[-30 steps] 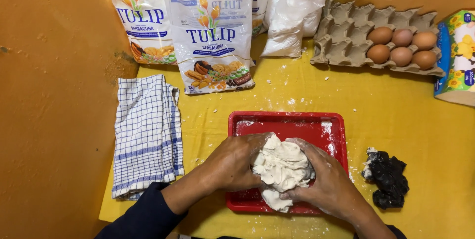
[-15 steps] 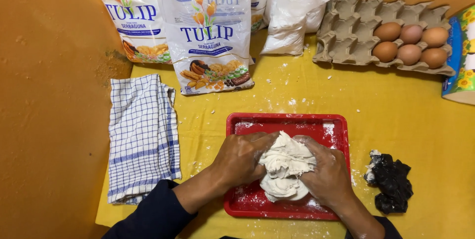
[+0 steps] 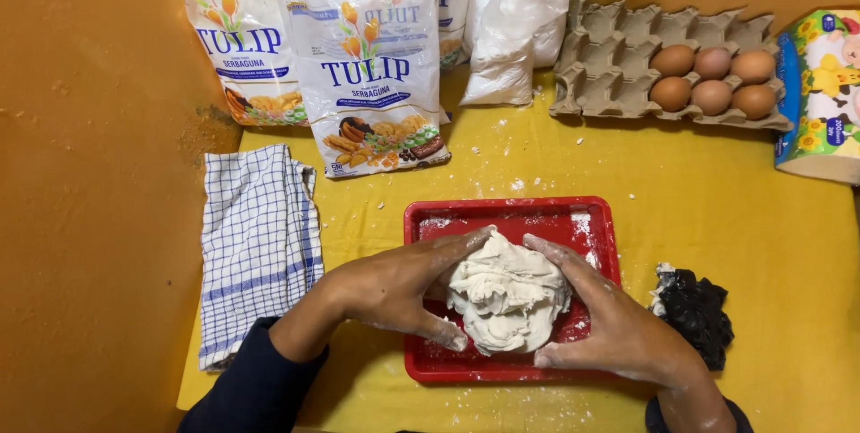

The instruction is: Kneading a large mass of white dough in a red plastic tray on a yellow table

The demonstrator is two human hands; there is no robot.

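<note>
A lump of white dough (image 3: 506, 294) sits in a red rectangular tray (image 3: 511, 214) on a yellow cloth. My left hand (image 3: 394, 285) cups the dough's left side, fingers stretched along it. My right hand (image 3: 609, 321) presses against the dough's right side. Both hands are dusted with flour and grip the lump between them. The dough hides the tray's middle.
A blue-checked white towel (image 3: 255, 249) lies left of the tray. Flour bags (image 3: 372, 66) and a white plastic bag (image 3: 515, 34) stand at the back. An egg carton (image 3: 618, 61) holds several brown eggs (image 3: 712, 79). A crumpled black bag (image 3: 694, 312) lies right of the tray; a colourful box (image 3: 820, 93) stands far right.
My hands shifted from folding over the dough's top to its two sides. The dough is gathered into a rounder lump.
</note>
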